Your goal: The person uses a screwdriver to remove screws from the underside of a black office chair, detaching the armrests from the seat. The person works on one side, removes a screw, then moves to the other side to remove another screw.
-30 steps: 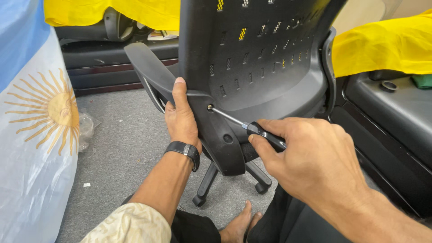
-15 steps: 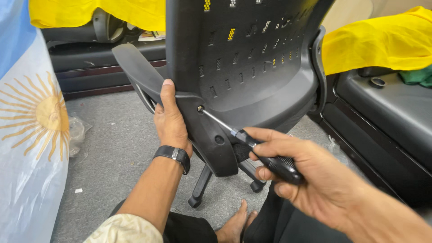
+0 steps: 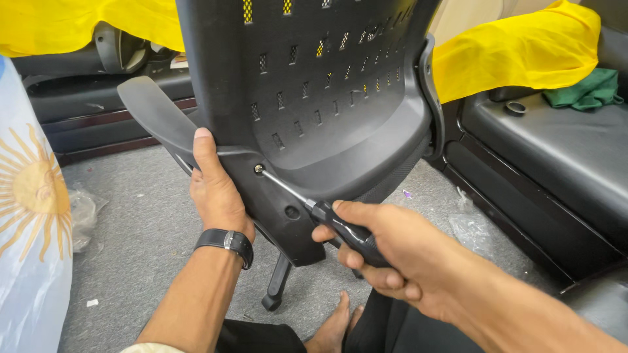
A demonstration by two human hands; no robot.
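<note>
Item: black office chair back [image 3: 327, 85], perforated shell, filling the upper centre of the frame; one armrest [image 3: 147, 108] juts toward the upper left, and a caster leg [image 3: 275, 287] shows at lower centre.

Item: black mounting bracket [image 3: 288, 209] at centre frame, running down from the shell's lower edge. It carries two fastening points: an upper screw [image 3: 259, 168], and below it a round hole [image 3: 292, 212] whose contents I cannot make out.

Item: my left hand [image 3: 216, 189], centre left, wrapped closed around the bracket's edge with the thumb pointing up along it; a black wristband [image 3: 226, 240] sits just below.

Item: my right hand [image 3: 386, 252], lower centre right, closed on the black handle of a screwdriver [image 3: 314, 208]. Its metal shaft slants up and left, with the tip seated in the upper screw.

Progress, as I judge it: the bracket lies flush against the shell and the upper screw looks nearly or fully home. I cannot tell how tight it is. The lower point appears unattended, so I count roughly half the fastening on this bracket as outstanding.

Surroundings: grey carpet floor [image 3: 150, 222], yellow cloth [image 3: 510, 55] at upper right, green cloth [image 3: 582, 88] on a black seat [image 3: 562, 147], and a pale blue flag with a sun [image 3: 29, 209] at the left edge.
</note>
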